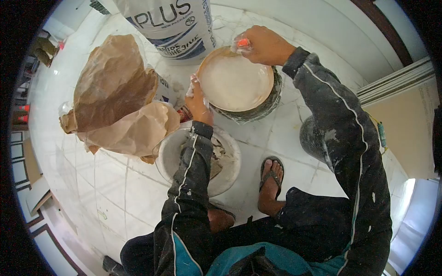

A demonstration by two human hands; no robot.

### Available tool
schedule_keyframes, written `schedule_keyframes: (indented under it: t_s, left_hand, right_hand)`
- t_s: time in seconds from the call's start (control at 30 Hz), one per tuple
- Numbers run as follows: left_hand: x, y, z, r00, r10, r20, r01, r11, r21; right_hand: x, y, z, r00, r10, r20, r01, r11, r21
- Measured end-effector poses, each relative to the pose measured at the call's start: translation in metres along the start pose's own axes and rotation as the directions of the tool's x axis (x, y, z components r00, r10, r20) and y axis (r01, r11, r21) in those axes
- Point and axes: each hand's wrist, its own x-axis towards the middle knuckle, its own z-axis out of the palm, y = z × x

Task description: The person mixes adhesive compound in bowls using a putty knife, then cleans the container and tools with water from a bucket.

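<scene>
A round tan-rimmed pan (237, 82) with pale, whitish contents rests over a dark bucket (277, 89) on the floor. The frame does not settle whether it is a sieve or a basin. My left hand (200, 105), white residue on its fingers, is closed on the pan's left edge. At the far rim, my right hand (268, 46) is curled into a fist. A small orange thing (243, 43) shows at its fingers; most of it is hidden. Below my left forearm stands a whitish bucket (232, 161) with grey, clumped material inside, partly covered by the sleeve.
A printed adhesive bag (177, 27) stands beyond the pan. An opened brown paper sack (115, 87) spreads at the left. A dark, white-smeared round container (313, 138) sits under my right arm. Boards (400, 110) lean at the right. White tiles (115, 184) cover the floor.
</scene>
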Motion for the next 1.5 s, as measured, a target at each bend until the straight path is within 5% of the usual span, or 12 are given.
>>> schedule_keyframes:
  t_s: [0.23, 0.3, 0.4, 0.53, 0.63, 0.7, 0.83, 0.9, 1.23, 1.3, 1.43, 1.5]
  left_hand:
    - [0.001, 0.002, 0.001, 0.999, 0.034, 0.031, -0.035, 0.999, 0.034]
    - [0.001, 0.001, 0.003, 0.999, 0.027, 0.017, -0.027, 0.999, 0.035]
    - [0.0, 0.004, 0.007, 1.0, 0.021, -0.005, -0.02, 0.999, 0.033]
    - [-0.001, 0.004, 0.007, 1.0, 0.013, -0.015, -0.013, 0.999, 0.034]
    - [-0.003, 0.006, 0.01, 0.999, 0.018, -0.034, -0.017, 0.999, 0.039]
    - [-0.003, 0.005, 0.01, 0.999, 0.029, -0.044, -0.027, 0.999, 0.041]
    - [-0.002, -0.005, 0.006, 0.992, 0.099, -0.08, -0.093, 0.993, 0.079]
    - [0.001, -0.004, 0.003, 0.996, 0.056, -0.074, -0.05, 0.995, 0.091]
    - [-0.003, 0.001, 0.007, 0.997, 0.033, -0.069, -0.031, 0.999, 0.027]
    - [-0.003, 0.0, 0.007, 0.996, 0.039, -0.08, -0.037, 0.999, 0.025]
    - [-0.006, 0.003, 0.009, 0.998, 0.027, -0.064, -0.028, 1.0, -0.002]
    - [-0.004, 0.001, 0.005, 0.997, 0.027, -0.077, -0.027, 1.0, 0.001]
  right_hand:
    - [-0.031, -0.014, -0.034, 0.932, 0.167, 0.321, -0.171, 0.985, -0.015]
    - [-0.035, -0.025, -0.044, 0.909, 0.147, 0.389, -0.222, 0.963, 0.155]
    - [-0.04, -0.02, -0.028, 0.885, 0.205, 0.418, -0.359, 0.873, 0.331]
    - [-0.029, -0.021, -0.013, 0.906, 0.079, 0.415, -0.276, 0.855, 0.439]
    - [-0.021, -0.021, 0.004, 0.886, 0.141, 0.441, -0.413, 0.672, 0.615]
    - [-0.015, -0.015, 0.02, 0.944, 0.199, 0.264, -0.328, 0.656, 0.68]
    - [-0.007, -0.003, 0.024, 0.954, 0.222, 0.203, -0.3, 0.733, 0.61]
    - [-0.005, -0.001, 0.025, 0.976, 0.216, 0.008, -0.192, 0.849, 0.492]
    - [-0.035, 0.007, 0.002, 0.985, 0.155, 0.077, -0.171, 0.938, 0.3]
    - [-0.044, 0.007, 0.001, 0.972, 0.185, 0.146, -0.185, 0.983, -0.007]
    - [-0.059, 0.003, -0.003, 0.993, 0.1, 0.055, -0.101, 0.995, 0.013]
    - [-0.063, -0.014, -0.019, 0.987, -0.022, 0.162, -0.026, 0.956, 0.293]
